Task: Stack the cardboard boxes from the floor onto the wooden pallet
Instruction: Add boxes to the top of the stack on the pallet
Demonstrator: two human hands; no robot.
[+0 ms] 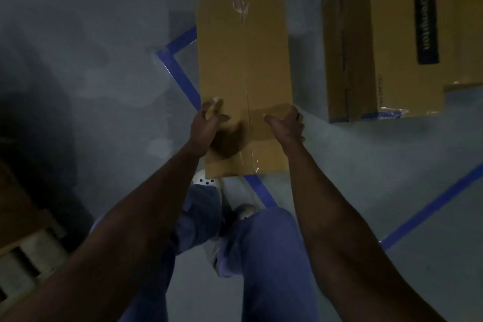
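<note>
Narrow cardboard box [244, 73] held between both hands at near end, above blue tape [180, 70] on floor [78, 47]. Fingers of left hand [206, 123] clamped on left edge, thumb on top. Fingers of right hand [287, 123] clamped on right edge. Larger box [386, 42] on floor at right, apart. Wooden pallet [28, 246] at lower left.

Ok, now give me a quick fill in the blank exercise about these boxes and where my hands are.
1. The plain box is gripped by ____ hands: the left hand and the right hand.
2. The tape lines on the floor are ____.
3. The dark label on the larger box reads ____.
4. The wooden pallet shows at the view's lower ____ edge.

Missing words: two, blue, Crompton, left.
</note>
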